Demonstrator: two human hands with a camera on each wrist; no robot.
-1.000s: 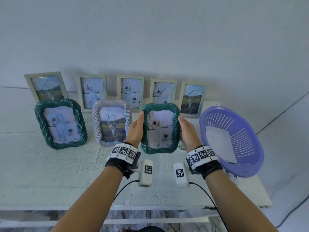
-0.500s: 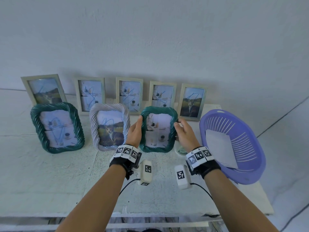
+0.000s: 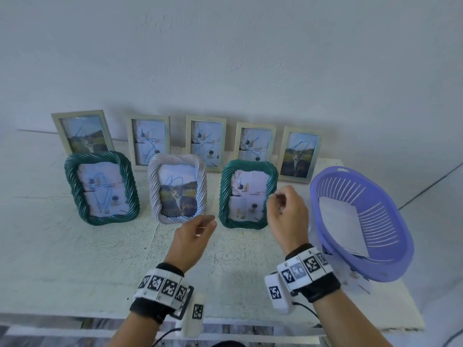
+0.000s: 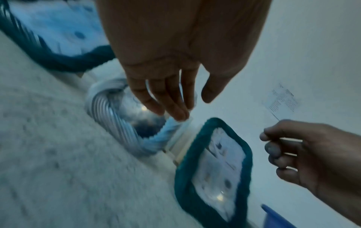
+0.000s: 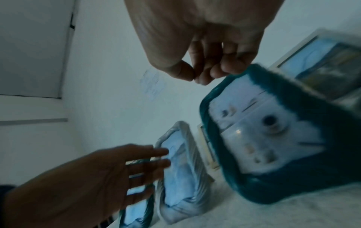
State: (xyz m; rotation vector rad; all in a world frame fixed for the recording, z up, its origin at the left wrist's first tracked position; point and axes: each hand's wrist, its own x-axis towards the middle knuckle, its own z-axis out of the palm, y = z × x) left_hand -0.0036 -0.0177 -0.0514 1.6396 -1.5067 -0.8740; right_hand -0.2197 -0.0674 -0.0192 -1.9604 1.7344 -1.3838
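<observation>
Both hands have let go of the green rope frame (image 3: 248,194), which they held by its two sides half a second ago; it now stands upright on the desk (image 3: 75,259) by itself. From the head camera, the left hand (image 3: 194,236) is at 7 o'clock of this frame, apart from it, with straight fingers and nothing in it; the right hand (image 3: 285,216) is at 3 o'clock of the frame, its fingers loosely curled and holding nothing; whether they touch the frame's edge I cannot tell. The white rope frame (image 3: 177,187) stands at 9 o'clock of the green one, the other green frame (image 3: 101,187) further in that direction, and the purple basket (image 3: 370,221) at 3 o'clock.

In the blurred left wrist view, the left hand (image 4: 175,61) spreads its fingers (image 4: 171,100) in front of the white rope frame (image 4: 121,123); the green rope frame (image 4: 220,166) is at 5 o'clock, clear of them.

In the right wrist view, the right hand (image 5: 205,38) has its thumb tip near its fingertips with nothing between; the green rope frame (image 5: 263,138) is just below, at 5 o'clock.
</observation>
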